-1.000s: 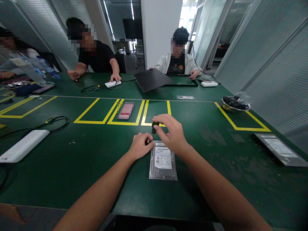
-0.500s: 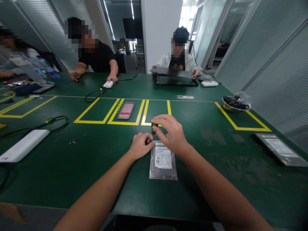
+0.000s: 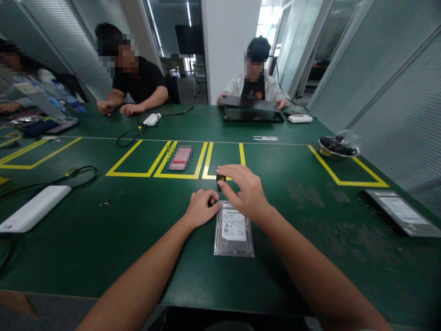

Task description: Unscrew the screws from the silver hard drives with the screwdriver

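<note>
A silver hard drive (image 3: pixel 234 234) with a white label lies flat on the green table (image 3: pixel 138 248) before me. My right hand (image 3: pixel 243 191) pinches a small black object with a yellow mark (image 3: pixel 221 179) between thumb and fingers, above the drive's far end. My left hand (image 3: pixel 203 208) rests by the drive's far left corner with its fingers curled closed; whatever they may hold is hidden. Both forearms reach in from the near edge, one on each side of the drive.
Another hard drive (image 3: pixel 403 214) lies at the right, below a metal bowl (image 3: pixel 339 148) of dark items. A white power strip (image 3: pixel 36 209) is at the left. Yellow tape frames a pink item (image 3: pixel 180 158). Across the table, a person (image 3: pixel 257 87) holds a dark panel (image 3: pixel 250 103).
The black object has turned slightly in my right hand. Across the table, a person's hand has left the white box and moved left; that box has shifted slightly left.
</note>
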The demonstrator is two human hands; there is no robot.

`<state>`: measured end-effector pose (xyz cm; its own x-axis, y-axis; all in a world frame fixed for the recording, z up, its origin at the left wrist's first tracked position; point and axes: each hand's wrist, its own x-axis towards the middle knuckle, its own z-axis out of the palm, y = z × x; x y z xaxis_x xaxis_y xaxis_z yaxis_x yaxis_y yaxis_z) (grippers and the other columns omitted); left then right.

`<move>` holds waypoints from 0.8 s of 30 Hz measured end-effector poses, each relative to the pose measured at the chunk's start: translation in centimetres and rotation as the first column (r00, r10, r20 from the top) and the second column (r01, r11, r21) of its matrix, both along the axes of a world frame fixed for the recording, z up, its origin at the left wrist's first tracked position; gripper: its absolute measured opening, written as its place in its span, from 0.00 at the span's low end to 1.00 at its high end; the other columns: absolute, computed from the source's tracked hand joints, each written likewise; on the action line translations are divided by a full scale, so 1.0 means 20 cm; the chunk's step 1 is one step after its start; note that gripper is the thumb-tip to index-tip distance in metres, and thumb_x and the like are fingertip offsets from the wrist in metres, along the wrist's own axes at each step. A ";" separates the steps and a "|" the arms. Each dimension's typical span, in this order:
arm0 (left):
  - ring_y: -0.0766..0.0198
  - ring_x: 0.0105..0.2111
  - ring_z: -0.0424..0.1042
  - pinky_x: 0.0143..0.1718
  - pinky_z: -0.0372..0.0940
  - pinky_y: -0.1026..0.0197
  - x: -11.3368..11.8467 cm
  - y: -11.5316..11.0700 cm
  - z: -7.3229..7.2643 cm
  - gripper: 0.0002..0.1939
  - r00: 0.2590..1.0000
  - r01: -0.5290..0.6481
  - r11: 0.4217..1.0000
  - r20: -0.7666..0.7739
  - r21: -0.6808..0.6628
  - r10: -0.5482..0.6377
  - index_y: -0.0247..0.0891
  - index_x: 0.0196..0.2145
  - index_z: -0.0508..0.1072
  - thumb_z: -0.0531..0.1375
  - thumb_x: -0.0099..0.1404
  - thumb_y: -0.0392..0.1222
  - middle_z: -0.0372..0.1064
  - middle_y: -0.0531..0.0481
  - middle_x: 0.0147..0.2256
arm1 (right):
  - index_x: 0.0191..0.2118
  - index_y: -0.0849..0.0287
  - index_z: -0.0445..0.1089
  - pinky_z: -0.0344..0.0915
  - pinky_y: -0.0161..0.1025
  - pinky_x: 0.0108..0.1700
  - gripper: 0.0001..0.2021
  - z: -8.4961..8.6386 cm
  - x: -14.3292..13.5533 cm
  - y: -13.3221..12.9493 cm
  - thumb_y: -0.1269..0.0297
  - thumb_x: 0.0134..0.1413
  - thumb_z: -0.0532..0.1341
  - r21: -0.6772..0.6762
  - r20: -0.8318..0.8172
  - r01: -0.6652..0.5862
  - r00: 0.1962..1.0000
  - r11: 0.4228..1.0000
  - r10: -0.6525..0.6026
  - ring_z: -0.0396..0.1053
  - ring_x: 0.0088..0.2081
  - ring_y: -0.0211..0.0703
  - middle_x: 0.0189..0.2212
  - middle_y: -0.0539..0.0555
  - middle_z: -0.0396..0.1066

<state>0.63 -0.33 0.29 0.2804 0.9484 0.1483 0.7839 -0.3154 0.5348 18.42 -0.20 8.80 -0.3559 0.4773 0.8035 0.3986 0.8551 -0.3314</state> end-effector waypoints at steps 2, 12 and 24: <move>0.58 0.33 0.65 0.35 0.53 0.58 0.00 0.00 0.00 0.10 1.000 -0.002 1.000 -0.006 -0.004 0.001 0.40 0.30 0.68 0.59 0.62 0.49 0.69 0.53 0.28 | 0.46 0.59 0.71 0.68 0.48 0.51 0.11 0.00 0.00 0.00 0.72 0.61 0.55 -0.009 -0.010 -0.010 1.000 1.000 0.010 0.71 0.49 0.45 0.45 0.58 0.75; 0.58 0.33 0.65 0.36 0.53 0.58 0.00 0.00 0.00 0.10 1.000 -0.003 1.000 0.003 -0.001 0.003 0.40 0.31 0.68 0.60 0.61 0.49 0.69 0.54 0.28 | 0.46 0.60 0.73 0.71 0.43 0.43 0.09 0.00 0.00 0.00 0.67 0.60 0.60 -0.027 -0.037 0.021 0.999 0.999 -0.022 0.70 0.41 0.42 0.38 0.57 0.70; 0.58 0.33 0.65 0.37 0.54 0.57 0.00 0.00 0.01 0.02 0.999 -0.001 1.000 0.036 -0.017 0.001 0.41 0.31 0.70 0.59 0.59 0.41 0.69 0.54 0.27 | 0.46 0.58 0.72 0.70 0.45 0.52 0.11 0.00 0.00 0.01 0.71 0.63 0.55 -0.050 -0.027 -0.041 0.999 0.998 0.039 0.71 0.49 0.42 0.44 0.56 0.75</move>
